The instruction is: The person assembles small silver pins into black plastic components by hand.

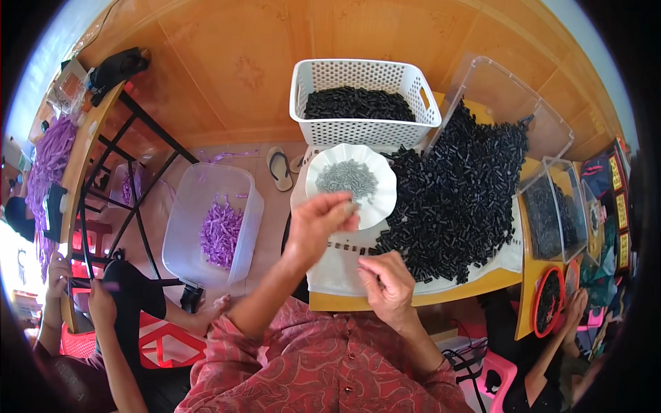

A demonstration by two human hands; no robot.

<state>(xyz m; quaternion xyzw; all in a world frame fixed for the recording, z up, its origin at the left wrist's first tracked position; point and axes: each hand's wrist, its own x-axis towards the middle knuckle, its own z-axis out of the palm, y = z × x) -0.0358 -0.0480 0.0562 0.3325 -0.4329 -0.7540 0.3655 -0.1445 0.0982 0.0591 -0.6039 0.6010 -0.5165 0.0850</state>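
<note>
My left hand point(318, 219) is over the near rim of a white wavy-edged plate point(387, 180), its fingers curled together. Small greyish, see-through pieces point(346, 177) are heaped in the plate. Nearer to me, my right hand point(391, 288) is above the front of a white cloth point(332, 281), thumb and fingers pressed together. What either hand holds, if anything, is too small or hidden to name. Beside the plate, to the right, spreads a big pile of short black tube-like pieces point(454, 199). A short row of small dark pieces point(346, 247) lies on the cloth between my hands.
Behind the plate stands a white perforated basket point(365, 132) of black pieces. A clear bin point(506, 89) lies tipped at the back right. On the floor at left is a translucent tub point(180, 234) with purple pieces. People sit at tables on both sides.
</note>
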